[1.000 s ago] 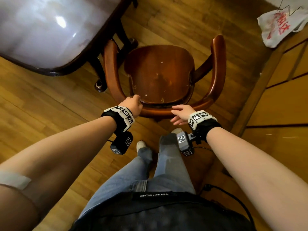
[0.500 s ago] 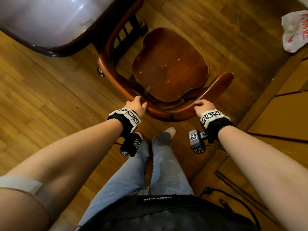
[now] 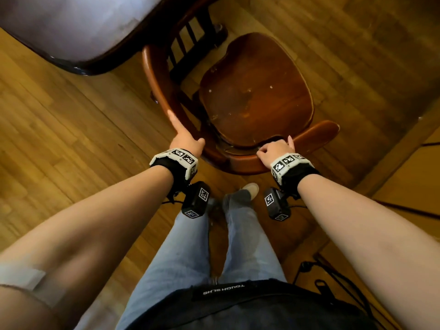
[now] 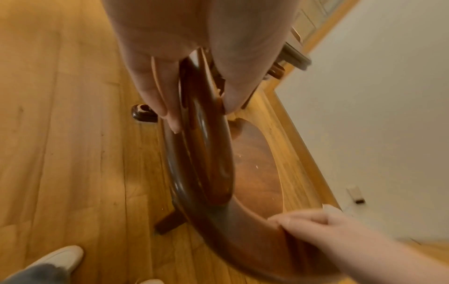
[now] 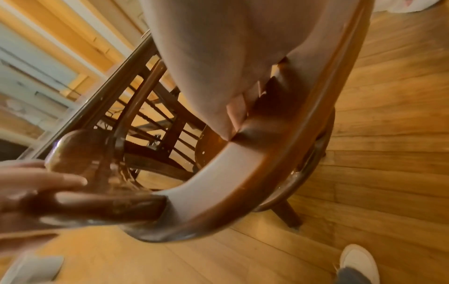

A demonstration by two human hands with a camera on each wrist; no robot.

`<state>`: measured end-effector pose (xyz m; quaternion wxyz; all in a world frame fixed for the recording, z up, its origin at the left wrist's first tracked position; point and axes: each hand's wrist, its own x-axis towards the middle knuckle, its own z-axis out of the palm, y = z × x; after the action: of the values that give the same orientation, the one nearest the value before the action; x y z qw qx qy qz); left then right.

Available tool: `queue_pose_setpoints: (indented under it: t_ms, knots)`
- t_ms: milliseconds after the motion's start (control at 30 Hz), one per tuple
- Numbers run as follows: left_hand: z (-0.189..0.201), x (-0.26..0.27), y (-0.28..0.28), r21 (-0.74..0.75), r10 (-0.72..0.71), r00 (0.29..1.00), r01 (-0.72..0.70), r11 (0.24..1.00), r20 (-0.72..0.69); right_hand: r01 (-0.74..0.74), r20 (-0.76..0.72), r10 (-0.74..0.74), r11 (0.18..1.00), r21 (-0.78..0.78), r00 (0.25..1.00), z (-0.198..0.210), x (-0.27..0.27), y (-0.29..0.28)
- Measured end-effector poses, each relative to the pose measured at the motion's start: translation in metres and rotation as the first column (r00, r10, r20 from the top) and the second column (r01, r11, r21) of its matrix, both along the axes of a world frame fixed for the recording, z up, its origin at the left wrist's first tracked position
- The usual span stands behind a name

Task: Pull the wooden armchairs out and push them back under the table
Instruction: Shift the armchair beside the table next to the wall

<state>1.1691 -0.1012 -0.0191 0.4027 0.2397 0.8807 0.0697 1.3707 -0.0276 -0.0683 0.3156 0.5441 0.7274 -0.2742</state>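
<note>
The dark wooden armchair [image 3: 257, 91] stands turned on the floor, its left arm close to the table [image 3: 71, 27]. My left hand [image 3: 187, 132] lies on the curved back rail [image 4: 206, 163]. Its fingers [image 4: 160, 100] run straight down the rail's outer side and the thumb sits on the inner side. My right hand [image 3: 276, 148] grips the rail further right, fingers curled over its top edge; this hand [image 5: 233, 123] fills the top of the right wrist view. The seat is bare.
The glossy table top with a dark rim fills the upper left; more chair legs [image 5: 170, 123] show beneath it. A wooden panel [image 3: 416, 175] stands at the right, with cables [image 3: 333, 277] on the floor. My shoe [image 3: 250, 189] is just behind the chair.
The chair has swung round, so its left arm now points at the table. My left hand's fingers have straightened along the rail. The right hand still grips the rail.
</note>
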Motion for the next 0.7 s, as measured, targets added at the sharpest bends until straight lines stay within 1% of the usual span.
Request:
queue_pose_setpoints:
  t_ms: [33, 100, 167, 267, 367, 467, 533, 567, 700]
  knots:
    - [0.000, -0.008, 0.003, 0.009, 0.025, 0.999, -0.025, 1.000, -0.021, -0.022, 0.028, 0.022, 1.000, -0.007, 0.999, -0.001, -0.003, -0.002]
    - [0.001, -0.023, 0.010, -0.021, 0.048, 0.998, -0.049, 0.999, -0.045, -0.036, 0.062, 0.037, 0.999, -0.013, 0.997, -0.003, -0.008, -0.007]
    - [-0.001, -0.040, 0.018, -0.091, 0.054, 0.998, -0.058, 0.994, -0.041, -0.016, 0.074, 0.017, 1.000, -0.020, 0.997, -0.005, -0.015, -0.013]
    - [-0.006, -0.058, 0.025, -0.116, 0.068, 0.997, -0.072, 0.991, -0.035, 0.014, 0.077, -0.014, 1.000, 0.002, 0.997, -0.005, -0.024, -0.023]
    - [-0.010, -0.068, 0.023, -0.061, 0.016, 1.000, -0.015, 0.998, 0.004, 0.098, 0.057, -0.101, 0.994, 0.045, 0.993, -0.007, -0.034, -0.037]
    - [-0.017, -0.079, 0.028, 0.003, 0.023, 0.996, -0.023, 1.000, 0.082, 0.170, 0.030, -0.174, 0.978, 0.118, 0.984, -0.010, -0.048, -0.054]
    - [-0.026, -0.090, 0.032, 0.014, 0.022, 0.994, -0.023, 1.000, 0.105, 0.196, 0.029, -0.202, 0.969, 0.149, 0.979, -0.014, -0.061, -0.064]
    - [-0.030, -0.094, 0.033, 0.020, 0.011, 0.995, -0.014, 1.000, 0.104, 0.201, 0.036, -0.209, 0.967, 0.155, 0.977, -0.015, -0.066, -0.067]
    - [-0.026, -0.098, 0.031, 0.037, -0.054, 0.997, 0.052, 0.998, 0.058, 0.240, 0.062, -0.252, 0.958, 0.159, 0.966, -0.018, -0.077, -0.073]
